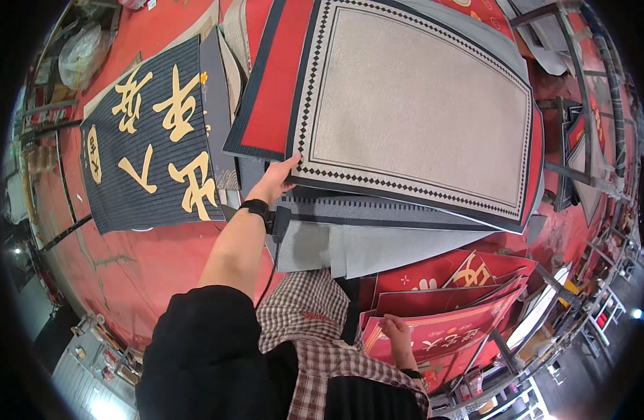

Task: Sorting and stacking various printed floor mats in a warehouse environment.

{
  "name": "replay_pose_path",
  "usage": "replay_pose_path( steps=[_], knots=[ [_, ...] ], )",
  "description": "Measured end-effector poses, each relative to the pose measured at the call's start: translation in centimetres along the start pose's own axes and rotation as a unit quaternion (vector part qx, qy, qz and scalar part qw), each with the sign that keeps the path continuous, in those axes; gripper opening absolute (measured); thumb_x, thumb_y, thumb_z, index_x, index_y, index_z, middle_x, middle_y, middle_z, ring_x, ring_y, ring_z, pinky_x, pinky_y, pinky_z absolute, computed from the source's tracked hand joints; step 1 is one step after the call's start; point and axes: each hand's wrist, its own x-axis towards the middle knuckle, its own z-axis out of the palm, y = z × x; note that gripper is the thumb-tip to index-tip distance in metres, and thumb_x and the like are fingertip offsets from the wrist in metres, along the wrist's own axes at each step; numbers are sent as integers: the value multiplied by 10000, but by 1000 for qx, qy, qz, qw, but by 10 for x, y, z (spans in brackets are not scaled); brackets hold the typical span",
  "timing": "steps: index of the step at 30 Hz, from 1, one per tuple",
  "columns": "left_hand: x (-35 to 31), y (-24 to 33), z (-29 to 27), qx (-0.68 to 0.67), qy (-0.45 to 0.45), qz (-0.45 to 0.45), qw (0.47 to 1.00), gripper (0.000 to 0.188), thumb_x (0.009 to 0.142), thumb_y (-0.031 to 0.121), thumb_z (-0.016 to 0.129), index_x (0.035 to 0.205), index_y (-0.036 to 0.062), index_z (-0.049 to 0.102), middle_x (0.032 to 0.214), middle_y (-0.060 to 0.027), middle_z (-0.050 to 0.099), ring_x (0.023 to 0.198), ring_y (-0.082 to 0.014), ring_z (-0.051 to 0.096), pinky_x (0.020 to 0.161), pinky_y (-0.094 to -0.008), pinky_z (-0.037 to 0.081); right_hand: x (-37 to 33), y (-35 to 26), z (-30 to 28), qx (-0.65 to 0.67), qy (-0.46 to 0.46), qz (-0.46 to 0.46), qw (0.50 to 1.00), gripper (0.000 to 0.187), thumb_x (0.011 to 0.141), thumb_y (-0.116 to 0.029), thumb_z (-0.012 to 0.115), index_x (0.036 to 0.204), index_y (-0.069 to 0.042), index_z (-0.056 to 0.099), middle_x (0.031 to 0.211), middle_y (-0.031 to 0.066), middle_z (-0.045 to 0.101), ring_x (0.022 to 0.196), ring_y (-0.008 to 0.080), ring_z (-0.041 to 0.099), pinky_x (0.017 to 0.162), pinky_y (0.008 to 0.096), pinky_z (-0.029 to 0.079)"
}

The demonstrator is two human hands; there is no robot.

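My left hand (278, 180) pinches the near left corner of a beige doormat (413, 105) with a dark edge and a black diamond border. This mat lies on top of a pile. Under it are a red mat with a dark border (276, 87), a dark grey ribbed mat (378, 210) and plain grey sheets (378, 245). Lower right, my right hand (397, 332) is closed at the top edge of a red mat (448, 334) with gold lettering, its fingers partly hidden. Several red mats stand there close together, tilted.
Left of the pile lies a dark striped mat (150, 140) with large cream lettering, over other mats. A metal rack (581, 91) holding more mats stands at right. A clear plastic bag (84, 57) is far left. The surface beneath is red and cracked (119, 280).
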Motion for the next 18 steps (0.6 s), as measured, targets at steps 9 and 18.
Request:
replay_pose_path(
  steps=[9, 18],
  knots=[
    [0, -21, -11, 129, 68, 288, 946, 435, 798, 280, 565, 1096, -33, 518, 1106, -150, 547, 1017, -260, 515, 866, -312, 391, 3, -38, 17, -36, -26, -30, 999, 225, 846, -85, 487, 1036, 24, 538, 916, 99, 611, 837, 150, 582, 728, 235, 461],
    [36, -33, -3, 324, 248, 72, 910, 796, 741, 602, 470, 1171, -68, 458, 1404, -211, 100, 1283, -415, 80, 1021, -530, 77, -3, -15, -8, -77, 1, -14, 997, 242, 868, -110, 462, 1073, -1, 527, 969, 116, 596, 895, 179, 579, 768, 272, 465]
  ],
)
